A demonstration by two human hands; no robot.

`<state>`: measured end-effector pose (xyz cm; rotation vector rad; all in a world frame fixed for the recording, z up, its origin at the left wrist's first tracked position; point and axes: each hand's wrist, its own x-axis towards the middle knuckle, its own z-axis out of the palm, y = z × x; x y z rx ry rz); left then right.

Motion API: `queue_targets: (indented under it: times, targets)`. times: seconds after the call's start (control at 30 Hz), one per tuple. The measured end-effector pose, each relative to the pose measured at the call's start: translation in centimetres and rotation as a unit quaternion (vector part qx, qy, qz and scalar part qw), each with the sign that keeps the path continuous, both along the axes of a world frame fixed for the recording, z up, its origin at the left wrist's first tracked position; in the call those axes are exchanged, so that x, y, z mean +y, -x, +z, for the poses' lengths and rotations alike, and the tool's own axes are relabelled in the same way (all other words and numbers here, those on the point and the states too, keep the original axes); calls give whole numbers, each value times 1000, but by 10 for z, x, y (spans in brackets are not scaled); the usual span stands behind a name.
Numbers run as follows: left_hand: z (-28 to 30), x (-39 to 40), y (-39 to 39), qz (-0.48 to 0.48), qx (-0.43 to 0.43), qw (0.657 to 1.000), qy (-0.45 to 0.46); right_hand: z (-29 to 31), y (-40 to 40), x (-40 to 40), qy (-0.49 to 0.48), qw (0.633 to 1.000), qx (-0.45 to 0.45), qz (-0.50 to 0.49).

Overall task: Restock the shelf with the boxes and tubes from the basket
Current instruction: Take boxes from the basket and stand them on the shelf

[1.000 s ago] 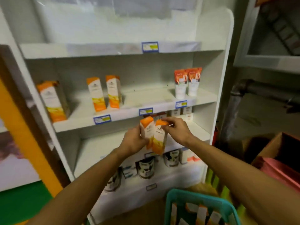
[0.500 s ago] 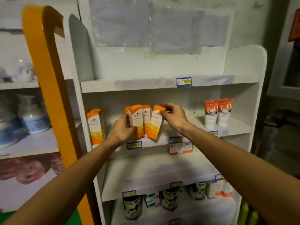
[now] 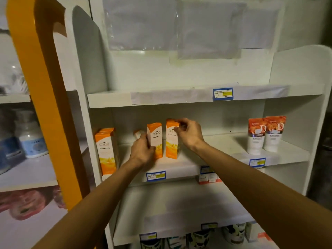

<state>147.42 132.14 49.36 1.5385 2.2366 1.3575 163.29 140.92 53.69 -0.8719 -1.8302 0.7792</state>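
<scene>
Where both tall orange-and-white cardboard boxes hung tilted before, left hand (image 3: pixel 142 151) grips one (image 3: pixel 154 140) and right hand (image 3: pixel 189 134) pinches the other (image 3: pixel 171 141), now upright on the white middle shelf (image 3: pixel 206 159).

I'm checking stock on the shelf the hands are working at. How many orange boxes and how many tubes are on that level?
Orange boxes: 4 (far-left box, one partly hidden behind the left hand, one gripped by the left hand, one under the right hand)
Orange-and-white tubes: 2
Total: 6
</scene>
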Motion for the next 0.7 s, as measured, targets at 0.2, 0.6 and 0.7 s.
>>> queue_targets:
  times: [0.2,0.6,0.7]
  targets:
    - [-8,9,7,0,-13,1000,-3,-12,11,11,19,1000,13,5]
    - [-3,-11,-16,58,33,998,10,-27,-14,-5,29,999,-21,-22]
    - [-2,-24,-27,69,54,996,14,-32,-25,-15,40,998,-33,-21]
